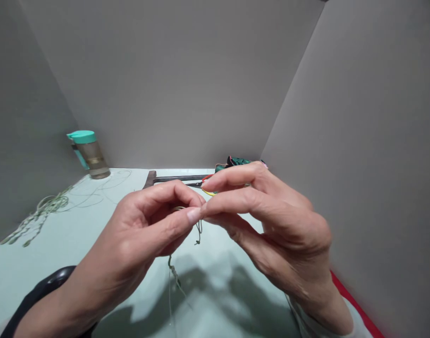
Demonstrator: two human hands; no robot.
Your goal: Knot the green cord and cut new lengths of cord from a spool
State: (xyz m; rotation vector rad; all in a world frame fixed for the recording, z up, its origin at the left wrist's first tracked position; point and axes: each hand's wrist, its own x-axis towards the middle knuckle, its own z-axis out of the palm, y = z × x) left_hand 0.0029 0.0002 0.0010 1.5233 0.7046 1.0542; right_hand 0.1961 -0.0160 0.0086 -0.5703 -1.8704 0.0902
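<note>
pale tabletop [95,225], green cord [197,242] (knotted) in and below left grip [139,234]

The pale mint-green tabletop [79,232] carries a clear plastic bottle [95,162] with a turquoise lid [84,136], a bundle of green knotted cord [50,203], a dark bar [177,178], a red-and-yellow-handled metal tool [196,185] and a crumpled dark-green heap [240,161].

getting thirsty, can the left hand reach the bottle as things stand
Probably, if the left hand lets go of the cord; nothing tall seems to stand between it and the bottle.
</note>
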